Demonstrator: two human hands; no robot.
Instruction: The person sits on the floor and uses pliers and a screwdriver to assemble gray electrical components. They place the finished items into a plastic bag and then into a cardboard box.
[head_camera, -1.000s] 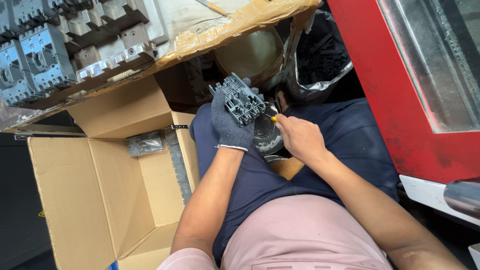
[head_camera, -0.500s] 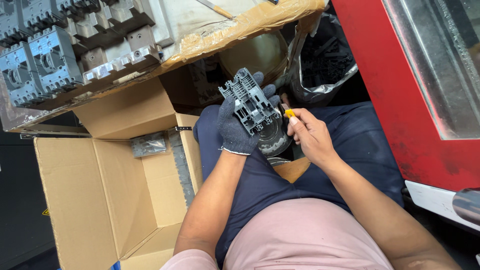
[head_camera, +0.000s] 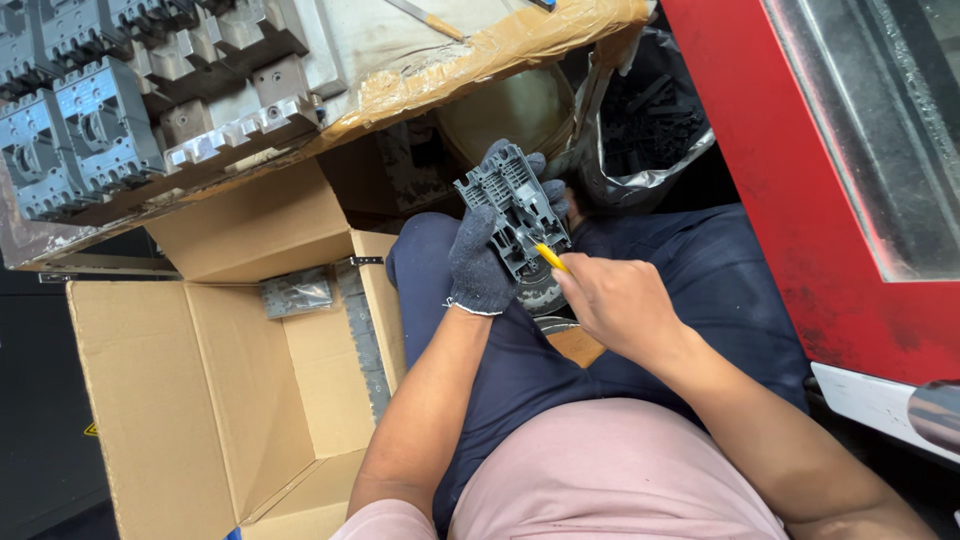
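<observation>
- Grey ribbed plastic breaker housing (head_camera: 512, 208) sits above my lap, clamped in my gloved left hand (head_camera: 482, 262).
- My bare right hand (head_camera: 612, 305), at its 5 o'clock, pinches a yellow-handled tool (head_camera: 550, 257) against it.
- Risk: tool could slip, jabbing glove.
- Open cardboard box (head_camera: 200, 400) at 8 o'clock.

Premises: a workshop or small assembly floor. Evidence: rows of grey moulded switchgear housings (head_camera: 90, 130) laid out on a cardboard-covered bench (head_camera: 500, 45); an open cardboard carton (head_camera: 200, 400) on the floor; a bag of black plastic parts (head_camera: 650, 120); a red machine cabinet (head_camera: 800, 200) alongside.
</observation>
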